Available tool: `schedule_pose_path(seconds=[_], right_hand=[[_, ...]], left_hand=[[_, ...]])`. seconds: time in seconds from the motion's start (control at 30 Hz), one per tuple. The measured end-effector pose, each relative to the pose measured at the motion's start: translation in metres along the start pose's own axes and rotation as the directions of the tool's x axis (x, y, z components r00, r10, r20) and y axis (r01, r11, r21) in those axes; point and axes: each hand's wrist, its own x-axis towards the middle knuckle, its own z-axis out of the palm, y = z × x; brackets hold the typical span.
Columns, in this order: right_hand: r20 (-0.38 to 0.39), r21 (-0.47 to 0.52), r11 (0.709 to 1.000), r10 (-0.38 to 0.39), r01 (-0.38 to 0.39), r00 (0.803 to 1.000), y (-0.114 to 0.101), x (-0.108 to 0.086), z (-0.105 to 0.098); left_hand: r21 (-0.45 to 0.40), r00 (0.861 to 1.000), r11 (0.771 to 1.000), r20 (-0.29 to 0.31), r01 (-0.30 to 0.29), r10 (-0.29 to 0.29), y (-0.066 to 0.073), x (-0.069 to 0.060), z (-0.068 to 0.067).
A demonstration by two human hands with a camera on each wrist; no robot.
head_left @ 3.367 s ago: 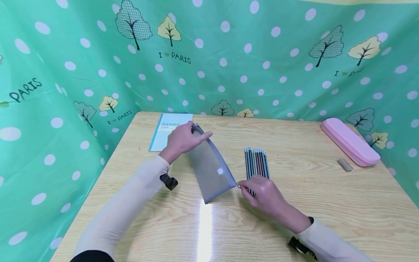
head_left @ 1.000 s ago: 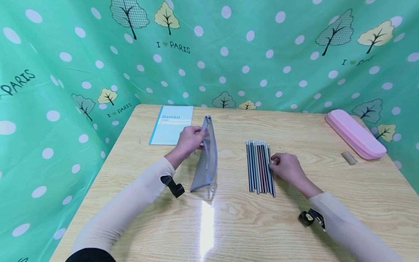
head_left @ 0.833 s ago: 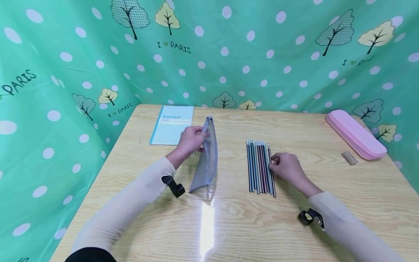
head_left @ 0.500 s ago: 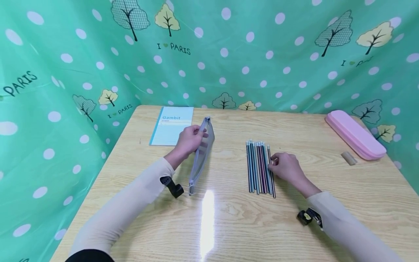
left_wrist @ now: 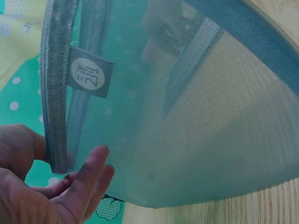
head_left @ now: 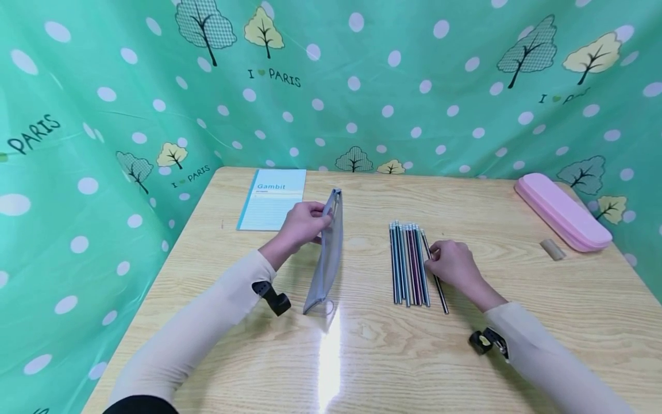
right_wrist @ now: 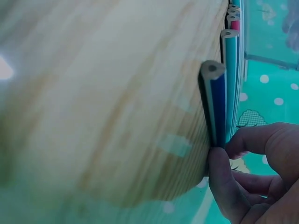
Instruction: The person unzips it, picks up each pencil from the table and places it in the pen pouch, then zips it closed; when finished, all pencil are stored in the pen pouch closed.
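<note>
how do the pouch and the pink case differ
Look: the pouch is greyish, see-through mesh, while the pink case is solid-coloured and not see-through.
Shape: the pouch is thin with a straight-edged outline; the pink case is chunky with rounded ends.
Pose: the pouch is gripped by the left hand, while the pink case lies untouched on the table.
Shared: both are longer than they are wide.

Bright — glare on table [head_left: 388, 362]; soft shadows
</note>
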Motion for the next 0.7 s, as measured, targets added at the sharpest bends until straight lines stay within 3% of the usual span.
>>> schedule_pose_path(seconds=[0.53,0.7], right_hand=[[0.058,-0.039,0.999,0.018,-0.016,0.998,-0.0063,0.0001,-0.0072],[0.057,0.007,1.0,0.026,-0.027,0.998,0.0,0.0006,-0.0094]], left_hand=[[-0.06,0.999,0.998,0.038,-0.001,0.003,0.0026,-0.003,0.0042],[-0.074,0.999,0.997,0.046,0.005,-0.002,0.0017,-0.0038,0.0045]])
